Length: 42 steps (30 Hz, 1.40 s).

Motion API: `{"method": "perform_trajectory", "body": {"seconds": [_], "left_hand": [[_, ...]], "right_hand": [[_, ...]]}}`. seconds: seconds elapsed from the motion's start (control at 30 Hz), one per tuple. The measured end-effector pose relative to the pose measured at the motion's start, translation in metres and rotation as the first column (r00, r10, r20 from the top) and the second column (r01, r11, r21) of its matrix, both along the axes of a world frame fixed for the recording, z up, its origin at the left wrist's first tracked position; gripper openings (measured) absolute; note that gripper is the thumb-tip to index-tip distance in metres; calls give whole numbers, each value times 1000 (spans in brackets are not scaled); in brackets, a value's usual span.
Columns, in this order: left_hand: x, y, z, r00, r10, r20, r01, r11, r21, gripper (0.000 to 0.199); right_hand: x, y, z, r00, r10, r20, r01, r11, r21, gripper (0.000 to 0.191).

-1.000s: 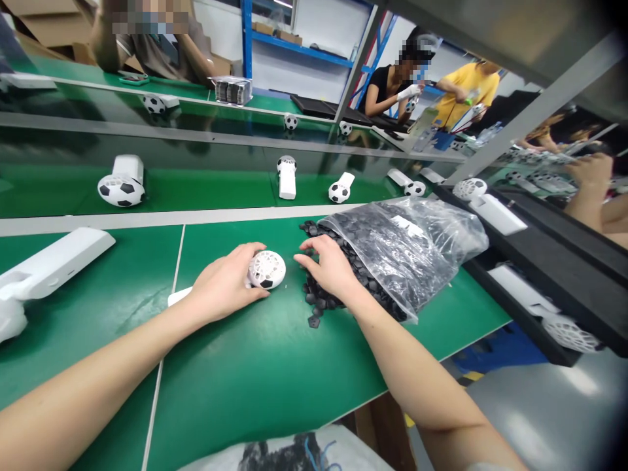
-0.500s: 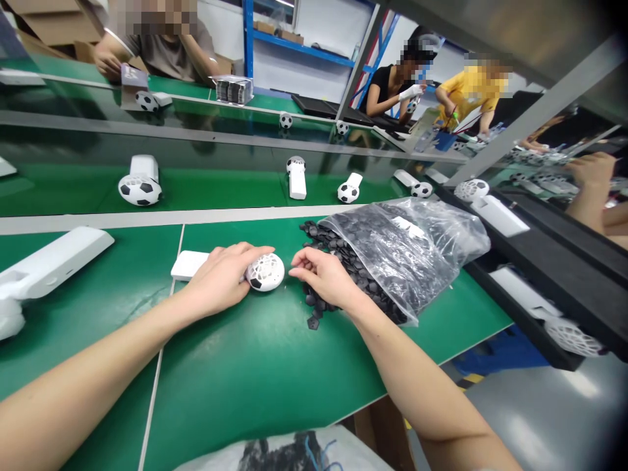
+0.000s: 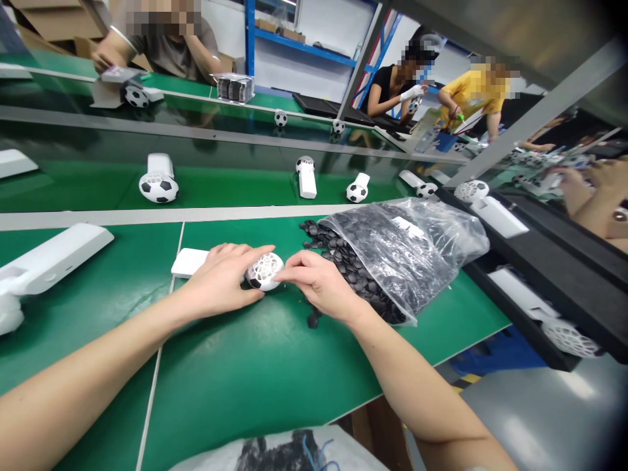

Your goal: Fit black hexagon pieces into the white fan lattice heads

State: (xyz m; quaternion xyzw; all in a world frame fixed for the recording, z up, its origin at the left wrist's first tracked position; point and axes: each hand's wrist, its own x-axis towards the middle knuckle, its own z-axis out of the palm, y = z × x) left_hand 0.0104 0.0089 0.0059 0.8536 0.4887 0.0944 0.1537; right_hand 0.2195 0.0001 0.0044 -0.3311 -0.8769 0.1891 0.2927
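White plastic, openwork on top with black patches: the football-patterned head (image 3: 263, 271) lies at the fingers of the left hand (image 3: 210, 281), on the green worktop (image 3: 245, 379). Change noted: the right hand (image 3: 321, 281) has closed a small gap and now meets the head's right edge. In consequence, both hands bear on the one piece.

Left hand: thumb and forefinger parted, gripping the head from its near and far sides, palm down. A white handle (image 3: 189, 263) shows beyond that hand, on the side away from the head; the joint is covered, though the two appear to be one unit.

Right hand: thumb and forefinger pinched together against the edge. Whether a patch is held between them cannot be told. Loose black pentagonal patches (image 3: 356, 261) lie just beside this hand, spilling from a clear plastic bag (image 3: 417, 255).
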Motion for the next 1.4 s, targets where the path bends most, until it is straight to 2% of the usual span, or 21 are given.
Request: {"method": "perform_trajectory", "body": {"seconds": [0.1,0.23,0.33,0.4,0.53,0.6,0.87,1.03,1.27,1.4], "left_hand": [[3,-1,0,999,34,23,-34,999,4,76],[8,-4,-1,995,87,53,-88,996,34,75],[11,-5,-1,992,103,71,-107,993,54,66],[12,-6,-1,992,95,86,-101,993,61,63],[13,-6,-1,992,80,98,-87,994,69,60],[12,-6,-1,994,59,88,-66,995,78,59],[8,-4,1,999,-6,51,3,998,63,64],[11,-4,3,999,-2,45,-1,998,67,60],[11,-5,1,994,-34,102,29,998,50,55],[10,-4,1,991,-69,112,66,997,35,53]], "right_hand": [[-2,0,-1,1000,27,-5,-27,999,46,26],[-8,3,-2,998,28,-49,-29,999,-21,19],[-11,6,-6,989,-32,-145,14,993,-121,14],[-12,8,-10,975,-84,-205,39,977,-212,20],[-14,8,-17,949,-144,-279,3,894,-449,31],[-14,7,-20,941,-150,-303,-29,856,-516,33],[-12,7,-24,955,-127,-269,-32,855,-518,37],[-11,7,-24,950,-126,-285,-51,840,-540,35],[-14,4,-22,943,-181,-279,-3,834,-551,34],[-15,5,-24,925,-193,-326,-38,808,-588,35]]}}
